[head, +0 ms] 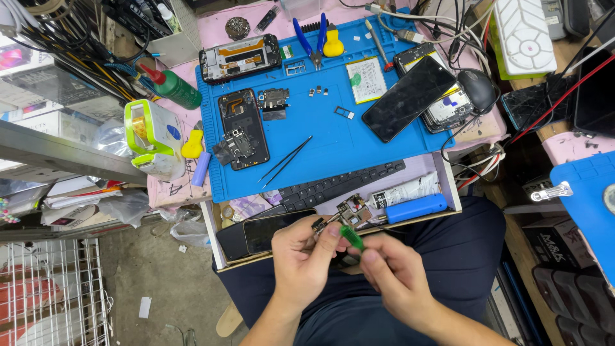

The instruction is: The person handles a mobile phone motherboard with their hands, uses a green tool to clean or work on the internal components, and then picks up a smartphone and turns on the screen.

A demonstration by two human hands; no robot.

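Head view looks down over your lap and the cluttered tabletop (192, 192) beyond it. Your left hand (304, 256) is closed around a small circuit board (328, 223), pinching it between thumb and fingers so that its end pokes out toward the drawer. Your right hand (392, 269) grips a green-handled screwdriver (352, 238), fingers curled tight, the handle angled toward the board; whether the tip touches it you cannot tell, since your fingers hide it. Both hands meet just above your dark trousers, in front of the open drawer (221, 256).

In that drawer lie a dark phone (272, 229), a blue-handled tool (415, 208) and a white tube (410, 189), near your hands. Behind it a black keyboard (339, 184) sticks out from under the blue work mat (320, 128). On the mat you have black tweezers (286, 159) lying at a slant, an opened phone body (242, 131) at the left, another opened phone (240, 57) at the top, a flat battery (366, 79), blue-handled pliers (313, 38) and a black phone screen (409, 97) at the right. A black mouse (477, 88) sits past the mat's right edge, and a green bottle with a red tip (173, 86) lies off its left edge.
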